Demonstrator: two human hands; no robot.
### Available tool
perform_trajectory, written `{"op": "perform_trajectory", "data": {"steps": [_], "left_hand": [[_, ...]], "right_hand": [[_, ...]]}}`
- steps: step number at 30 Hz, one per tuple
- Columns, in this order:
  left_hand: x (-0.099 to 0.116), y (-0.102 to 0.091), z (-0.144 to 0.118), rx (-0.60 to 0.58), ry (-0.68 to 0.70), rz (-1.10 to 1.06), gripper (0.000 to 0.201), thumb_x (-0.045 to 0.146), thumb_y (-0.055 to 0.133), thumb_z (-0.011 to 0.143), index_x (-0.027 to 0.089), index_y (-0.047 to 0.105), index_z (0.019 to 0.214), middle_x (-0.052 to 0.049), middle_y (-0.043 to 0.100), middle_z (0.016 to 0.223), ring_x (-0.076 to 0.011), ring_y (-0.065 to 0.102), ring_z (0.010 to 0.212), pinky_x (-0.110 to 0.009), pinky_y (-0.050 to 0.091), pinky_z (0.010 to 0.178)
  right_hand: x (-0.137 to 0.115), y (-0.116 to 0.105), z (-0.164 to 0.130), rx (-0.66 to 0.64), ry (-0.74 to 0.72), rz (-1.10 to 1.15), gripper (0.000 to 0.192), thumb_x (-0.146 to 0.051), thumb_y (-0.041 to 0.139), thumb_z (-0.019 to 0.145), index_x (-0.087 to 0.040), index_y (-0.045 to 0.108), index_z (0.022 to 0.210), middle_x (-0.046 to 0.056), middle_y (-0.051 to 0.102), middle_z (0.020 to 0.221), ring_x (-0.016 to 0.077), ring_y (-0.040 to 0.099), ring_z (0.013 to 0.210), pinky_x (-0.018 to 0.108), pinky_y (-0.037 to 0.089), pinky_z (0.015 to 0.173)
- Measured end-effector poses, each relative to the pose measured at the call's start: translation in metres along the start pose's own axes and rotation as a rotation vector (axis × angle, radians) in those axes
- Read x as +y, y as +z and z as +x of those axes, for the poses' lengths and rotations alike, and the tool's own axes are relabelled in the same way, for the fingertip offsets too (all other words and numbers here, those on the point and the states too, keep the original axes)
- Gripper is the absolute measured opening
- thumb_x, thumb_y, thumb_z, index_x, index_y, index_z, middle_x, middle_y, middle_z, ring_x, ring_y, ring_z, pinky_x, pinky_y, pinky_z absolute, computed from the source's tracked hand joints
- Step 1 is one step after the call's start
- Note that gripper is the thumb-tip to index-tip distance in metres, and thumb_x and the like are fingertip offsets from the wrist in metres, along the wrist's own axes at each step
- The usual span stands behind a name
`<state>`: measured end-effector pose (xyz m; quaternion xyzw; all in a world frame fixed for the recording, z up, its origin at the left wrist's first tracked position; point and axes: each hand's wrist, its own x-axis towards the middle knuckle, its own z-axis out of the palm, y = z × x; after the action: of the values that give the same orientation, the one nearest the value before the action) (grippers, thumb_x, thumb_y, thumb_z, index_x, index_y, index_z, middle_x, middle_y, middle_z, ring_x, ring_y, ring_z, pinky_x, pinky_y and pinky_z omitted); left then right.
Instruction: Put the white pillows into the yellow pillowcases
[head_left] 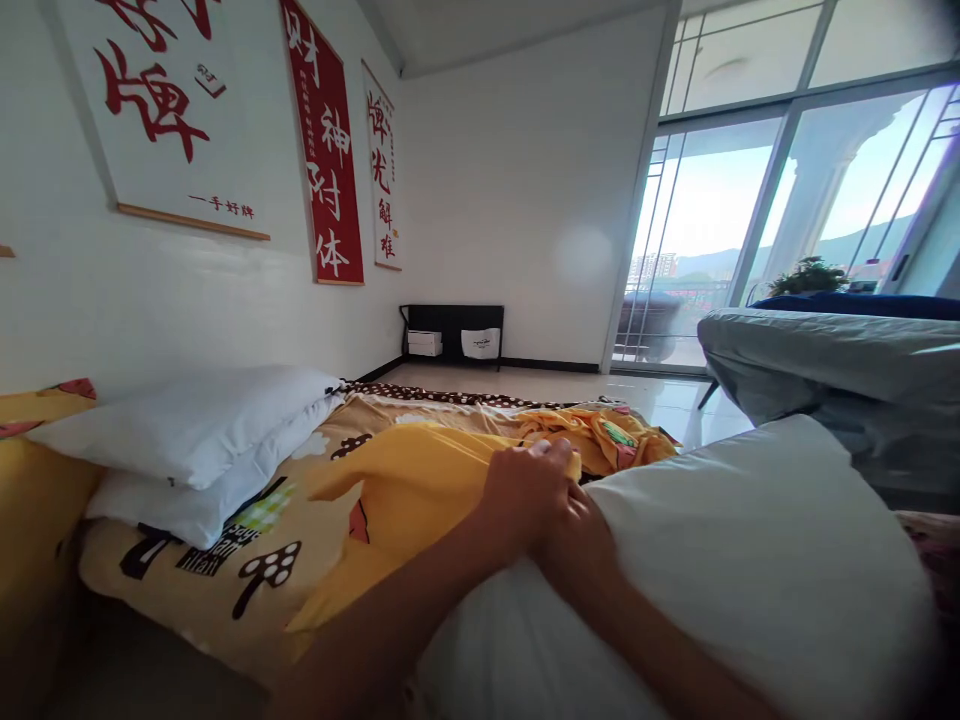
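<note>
Both hands meet mid-frame: left hand [529,490] has its grip clamped on the yellow pillowcase [409,490], probably holding it open, while the right hand [581,545], grip hidden, presses the white pillow [750,560] at 4 o'clock. Two stacked pillows [195,440] lie at 9 o'clock on the bed [247,590]

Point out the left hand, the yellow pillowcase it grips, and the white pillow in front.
left hand [529,495]: head view, on its back.
yellow pillowcase [420,480]: head view, on its smooth top.
white pillow [750,560]: head view, on its bare upper face.
</note>
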<state>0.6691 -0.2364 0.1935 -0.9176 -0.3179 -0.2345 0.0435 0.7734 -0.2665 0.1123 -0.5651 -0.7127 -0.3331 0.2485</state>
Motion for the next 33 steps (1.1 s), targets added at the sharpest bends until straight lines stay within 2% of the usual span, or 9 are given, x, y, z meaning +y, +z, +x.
{"op": "perform_trajectory", "data": {"steps": [3,8,13,17,20,23,25,27,33], "left_hand": [[0.005,0.018,-0.012,-0.020,0.023,0.053,0.023,0.025,0.039,0.092,0.021,0.054,0.109,-0.006,0.067,0.098,-0.0220,0.066,0.080,-0.031,0.045,0.061],[-0.039,0.050,-0.045,0.021,-0.150,0.121,0.020,0.017,0.041,0.088,0.020,0.057,0.100,-0.007,0.065,0.091,-0.0237,0.063,0.087,-0.034,0.046,0.070],[-0.077,0.045,-0.056,0.282,-0.203,0.220,0.017,0.014,0.051,0.082,0.019,0.060,0.095,-0.008,0.063,0.093,-0.0258,0.057,0.091,-0.037,0.045,0.078],[-0.086,0.019,-0.045,0.644,0.009,0.188,0.019,0.005,0.045,0.077,0.018,0.057,0.083,-0.006,0.059,0.078,-0.0209,0.055,0.077,-0.031,0.042,0.068],[-0.082,0.030,-0.046,0.781,0.188,0.089,0.017,0.008,0.040,0.078,0.020,0.051,0.072,-0.003,0.054,0.066,-0.0182,0.052,0.065,-0.028,0.038,0.059],[-0.075,0.078,-0.059,0.517,0.284,0.019,0.012,0.014,0.045,0.079,0.019,0.056,0.081,-0.005,0.063,0.072,-0.0187,0.058,0.068,-0.029,0.040,0.060],[-0.077,0.113,-0.071,0.239,0.202,-0.002,0.015,0.014,0.050,0.077,0.019,0.059,0.088,-0.006,0.068,0.081,-0.0196,0.062,0.072,-0.028,0.042,0.061],[-0.088,0.135,-0.082,0.134,0.076,0.002,0.018,0.010,0.050,0.075,0.018,0.060,0.087,-0.006,0.069,0.078,-0.0199,0.063,0.067,-0.028,0.041,0.057],[-0.134,0.104,-0.123,0.155,-0.039,-0.045,0.019,0.018,0.042,0.089,0.019,0.059,0.082,-0.006,0.065,0.080,-0.0188,0.062,0.074,-0.028,0.044,0.064]], "right_hand": [[0.017,0.012,0.001,-0.060,0.084,-0.041,0.023,-0.008,0.052,0.074,-0.021,0.065,0.061,0.005,0.067,0.062,0.0199,0.060,0.065,0.034,0.036,0.072],[0.030,0.020,0.005,-0.071,0.199,-0.065,0.019,-0.010,0.051,0.078,-0.019,0.067,0.072,0.007,0.072,0.078,0.0202,0.063,0.078,0.033,0.035,0.079],[0.034,-0.004,0.032,0.066,0.272,-0.163,0.017,-0.008,0.053,0.071,-0.020,0.059,0.061,0.003,0.069,0.067,0.0167,0.060,0.065,0.030,0.034,0.071],[0.033,-0.050,0.057,0.314,0.179,-0.233,0.018,-0.008,0.052,0.068,-0.021,0.056,0.057,0.001,0.066,0.061,0.0154,0.057,0.061,0.029,0.033,0.069],[0.022,-0.055,0.059,0.345,0.116,-0.281,0.019,-0.008,0.052,0.069,-0.021,0.055,0.056,0.001,0.063,0.058,0.0167,0.057,0.060,0.030,0.032,0.068],[0.007,-0.021,0.045,0.133,0.134,-0.272,0.017,-0.006,0.054,0.074,-0.019,0.061,0.064,0.004,0.066,0.065,0.0187,0.059,0.064,0.032,0.033,0.069],[0.001,0.009,0.035,-0.037,0.135,-0.241,0.017,-0.004,0.055,0.076,-0.017,0.064,0.068,0.005,0.068,0.069,0.0197,0.061,0.067,0.033,0.033,0.069],[0.001,0.030,0.031,-0.117,0.115,-0.188,0.016,-0.005,0.057,0.076,-0.017,0.065,0.072,0.006,0.070,0.075,0.0204,0.063,0.074,0.033,0.035,0.072],[0.025,0.022,0.036,-0.208,0.059,0.016,0.016,-0.025,0.066,0.081,-0.018,0.065,0.095,0.007,0.070,0.103,0.0246,0.062,0.097,0.036,0.037,0.086]]}}
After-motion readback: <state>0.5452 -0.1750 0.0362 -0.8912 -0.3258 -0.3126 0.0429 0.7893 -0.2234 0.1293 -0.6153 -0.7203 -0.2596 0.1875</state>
